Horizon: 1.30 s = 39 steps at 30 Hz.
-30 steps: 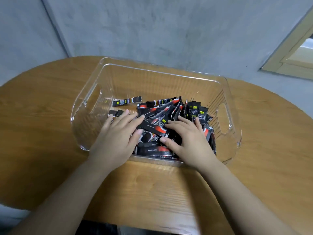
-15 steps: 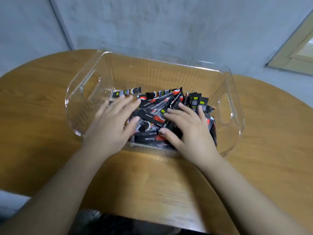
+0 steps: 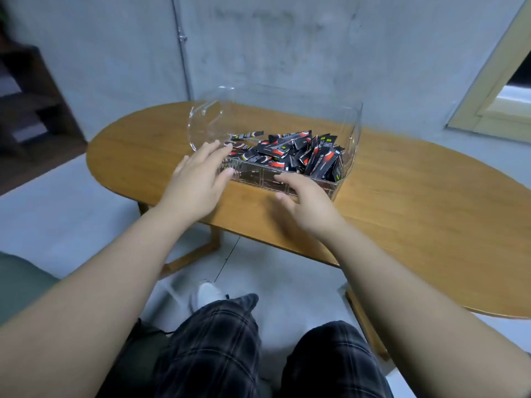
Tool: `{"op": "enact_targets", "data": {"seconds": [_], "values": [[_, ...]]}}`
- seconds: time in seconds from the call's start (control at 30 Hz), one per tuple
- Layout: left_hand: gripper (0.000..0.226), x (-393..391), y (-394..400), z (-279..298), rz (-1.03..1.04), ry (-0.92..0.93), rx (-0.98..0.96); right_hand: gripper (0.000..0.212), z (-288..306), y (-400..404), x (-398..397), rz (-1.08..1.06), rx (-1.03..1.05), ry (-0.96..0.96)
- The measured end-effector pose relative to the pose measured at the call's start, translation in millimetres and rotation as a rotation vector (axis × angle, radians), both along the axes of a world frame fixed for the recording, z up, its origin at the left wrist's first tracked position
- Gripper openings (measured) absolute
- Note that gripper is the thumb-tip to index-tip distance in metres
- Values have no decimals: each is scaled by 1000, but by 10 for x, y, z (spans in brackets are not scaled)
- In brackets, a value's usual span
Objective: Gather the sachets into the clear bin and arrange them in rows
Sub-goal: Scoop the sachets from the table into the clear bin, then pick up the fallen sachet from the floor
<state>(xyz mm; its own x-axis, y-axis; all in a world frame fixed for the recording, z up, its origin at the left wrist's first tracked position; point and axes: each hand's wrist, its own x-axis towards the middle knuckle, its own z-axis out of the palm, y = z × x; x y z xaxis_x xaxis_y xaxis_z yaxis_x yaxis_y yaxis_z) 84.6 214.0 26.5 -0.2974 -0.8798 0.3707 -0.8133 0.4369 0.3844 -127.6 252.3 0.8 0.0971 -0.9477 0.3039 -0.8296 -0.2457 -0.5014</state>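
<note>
Both hands have pulled back out of the clear bin (image 3: 355, 130), which sits on the wooden table (image 3: 416, 202) with its long axis left-right. Sachets (image 3: 290, 152) lie jumbled inside toward the right, print blurred. Left hand (image 3: 198, 179) spread by the near-left rim, right hand (image 3: 307, 201) loosely open at the near wall, holding nothing; contact unclear.

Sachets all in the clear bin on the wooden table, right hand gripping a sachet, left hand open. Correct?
Not quite. The head view shows the right hand open and holding nothing, just outside the clear bin. The sachets, wooden table and open left hand are as stated.
</note>
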Motion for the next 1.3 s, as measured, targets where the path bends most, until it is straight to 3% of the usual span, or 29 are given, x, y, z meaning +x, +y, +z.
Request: {"op": "enact_targets", "data": {"seconds": [0.33, 0.6, 0.9, 1.17, 1.3], "values": [[46, 578, 269, -571, 87, 208, -92, 30, -514, 166, 957, 272, -134, -157], [42, 1268, 179, -1725, 261, 254, 7, 39, -1574, -130, 1582, 344, 151, -126], [54, 1635, -340, -3016, 306, 52, 304, 54, -2638, -736, 1691, 231, 444, 27], [49, 1615, -965, -3637, 157, -158, 306, 65, -3467, -1159, 1650, 212, 586, 250], [59, 1523, -1067, -3942, 183, -200, 386, 72, -3824, -1236, 1627, 214, 681, 310]]}}
